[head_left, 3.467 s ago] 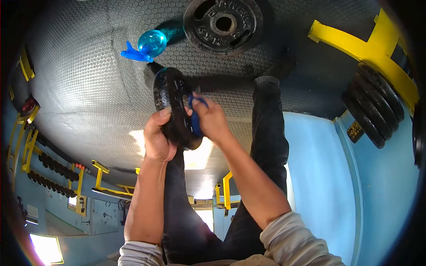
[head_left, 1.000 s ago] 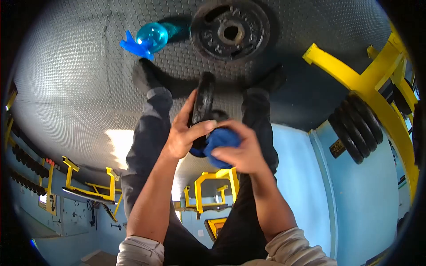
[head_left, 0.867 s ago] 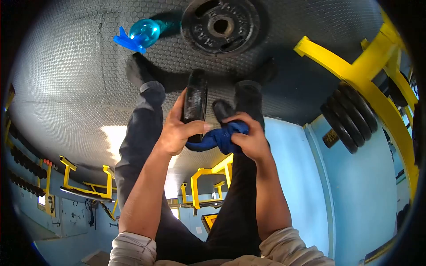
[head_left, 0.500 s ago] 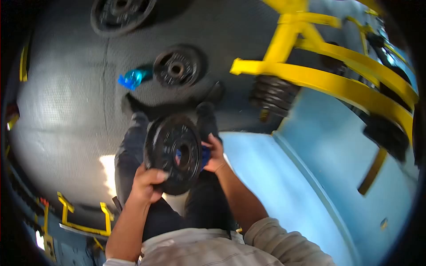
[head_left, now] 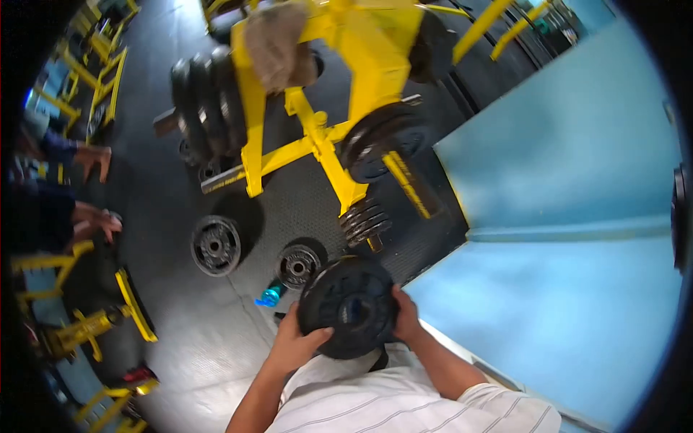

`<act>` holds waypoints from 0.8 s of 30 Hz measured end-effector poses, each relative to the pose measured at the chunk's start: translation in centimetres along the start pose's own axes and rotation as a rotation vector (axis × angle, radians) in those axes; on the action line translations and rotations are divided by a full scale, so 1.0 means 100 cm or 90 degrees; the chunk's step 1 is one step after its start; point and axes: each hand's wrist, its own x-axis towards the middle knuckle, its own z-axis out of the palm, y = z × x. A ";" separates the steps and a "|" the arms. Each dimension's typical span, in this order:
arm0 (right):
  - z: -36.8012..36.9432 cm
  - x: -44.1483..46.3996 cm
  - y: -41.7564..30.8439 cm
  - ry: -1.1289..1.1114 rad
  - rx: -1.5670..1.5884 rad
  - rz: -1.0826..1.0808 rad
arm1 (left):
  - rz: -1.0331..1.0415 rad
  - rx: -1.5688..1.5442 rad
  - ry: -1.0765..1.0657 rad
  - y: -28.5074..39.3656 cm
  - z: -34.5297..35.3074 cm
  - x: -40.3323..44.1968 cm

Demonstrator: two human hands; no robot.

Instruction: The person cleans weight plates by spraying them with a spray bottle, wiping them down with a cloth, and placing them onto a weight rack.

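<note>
A black round weight plate [head_left: 339, 289] is held up in front of my body, its face with the centre hole turned toward me. My left hand [head_left: 294, 343] grips its left lower edge, thumb laid over the face. On the opposite side my right hand [head_left: 406, 314] clasps the right edge, its fingers partly hidden behind the rim. Just beyond the held plate, a smaller weight plate [head_left: 289, 272] lies flat on the floor, with a blue bottle [head_left: 271, 294] beside it. A larger plate [head_left: 232, 249] lies farther left.
A yellow weight rack [head_left: 375, 68] stands ahead, carrying black plates [head_left: 209, 108] on its pegs and a brown towel [head_left: 273, 47]. Small plates [head_left: 363, 222] hang low on it. A light blue wall [head_left: 563, 166] runs along the right. Another person's hands [head_left: 94, 160] show at the far left.
The view has swung up toward the rack. The held plate has risen closer to my torso, and my right hand has shifted onto its right edge.
</note>
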 end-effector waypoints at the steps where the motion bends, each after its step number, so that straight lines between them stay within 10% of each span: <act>1: -0.011 -0.002 -0.014 -0.015 0.061 -0.028 | -0.004 0.028 -0.011 0.003 0.016 0.011; 11: -0.056 0.014 -0.130 0.040 0.164 -0.322 | 0.114 0.498 -0.077 0.126 0.159 0.100; 24: -0.042 0.095 -0.146 -0.026 0.226 -0.267 | 0.146 0.561 -0.005 0.150 0.171 0.139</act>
